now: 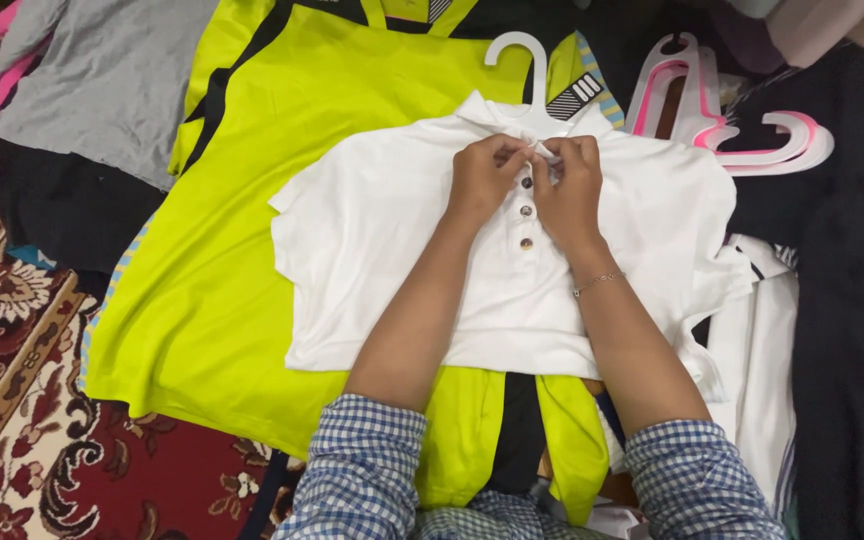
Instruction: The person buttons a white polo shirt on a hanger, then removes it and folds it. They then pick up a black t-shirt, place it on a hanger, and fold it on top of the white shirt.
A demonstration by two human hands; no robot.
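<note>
A neon yellow garment lies spread flat over a red patterned carpet. On top of it rests a white polo shirt, hung on a white hanger whose hook pokes out above the collar. The left hand and the right hand meet at the collar, fingers pinching the placket fabric beside the top button. Two more brown buttons sit just below. Pink-and-white hangers lie to the right.
</note>
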